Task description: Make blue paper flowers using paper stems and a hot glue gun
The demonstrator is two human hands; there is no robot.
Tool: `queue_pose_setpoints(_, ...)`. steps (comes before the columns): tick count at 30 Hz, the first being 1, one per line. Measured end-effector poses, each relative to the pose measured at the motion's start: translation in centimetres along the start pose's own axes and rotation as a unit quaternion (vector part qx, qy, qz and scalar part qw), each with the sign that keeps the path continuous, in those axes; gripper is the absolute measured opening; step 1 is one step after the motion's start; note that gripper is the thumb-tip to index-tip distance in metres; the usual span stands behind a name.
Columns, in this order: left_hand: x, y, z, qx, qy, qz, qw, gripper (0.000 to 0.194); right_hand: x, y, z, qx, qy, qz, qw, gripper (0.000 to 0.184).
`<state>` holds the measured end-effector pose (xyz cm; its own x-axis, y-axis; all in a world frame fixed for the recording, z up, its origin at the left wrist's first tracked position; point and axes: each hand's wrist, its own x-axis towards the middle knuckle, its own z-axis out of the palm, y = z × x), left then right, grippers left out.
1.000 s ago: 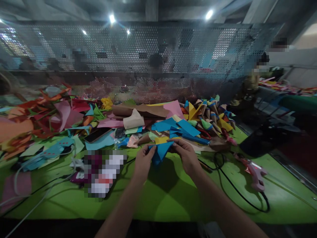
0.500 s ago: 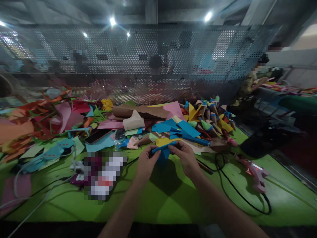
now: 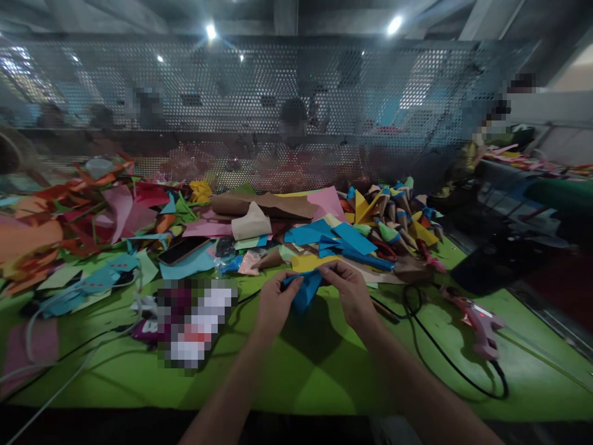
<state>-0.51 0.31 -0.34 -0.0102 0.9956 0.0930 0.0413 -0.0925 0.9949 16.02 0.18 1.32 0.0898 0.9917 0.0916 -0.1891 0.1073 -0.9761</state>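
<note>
A piece of blue paper [image 3: 306, 295], partly folded or rolled, is held up between both hands above the green tabletop [image 3: 319, 377]. My left hand [image 3: 277, 303] pinches its left edge between thumb and fingers. At the upper right corner, my right hand [image 3: 347, 290] grips the same paper with its fingertips. Just behind the hands lie flat blue paper pieces [image 3: 354, 238] and a yellow sheet [image 3: 303, 263].
A pink glue gun [image 3: 482, 324] with a black cord rests at the right. Left are a phone [image 3: 185, 249], cables and a purple-white pixelated item [image 3: 199, 327]. Paper cones [image 3: 389, 216] and coloured scraps [image 3: 120, 216] pile up along the perforated metal screen [image 3: 259, 86].
The blue paper has turned in my fingers: its top edge lay nearly level before, and now a wider face slopes down from the right hand. The view has shifted slightly.
</note>
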Motion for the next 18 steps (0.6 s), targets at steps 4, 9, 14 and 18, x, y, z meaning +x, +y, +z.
queue_pose_setpoints(4, -0.2, 0.4, -0.3, 0.033, 0.010, 0.027, 0.999, 0.015, 0.1, -0.5, -0.4, -0.046, -0.030, 0.001, 0.999, 0.029)
queue_pose_setpoints(9, -0.4, 1.0, -0.1, 0.064, 0.006, 0.046, 0.997, 0.015, 0.3, -0.1, -0.7, -0.117, -0.051, -0.014, 0.992, 0.028)
queue_pose_setpoints(14, 0.0, 0.5, 0.0, -0.048, -0.065, -0.025, 0.996, 0.030, 0.5, -0.1, -1.1, -0.120, -0.018, -0.037, 0.992, 0.026)
queue_pose_setpoints(18, 0.1, 0.1, -0.2, 0.030, -0.051, 0.011, 0.998, 0.022, 0.4, -0.3, -1.1, -0.190, -0.044, -0.080, 0.978, 0.023)
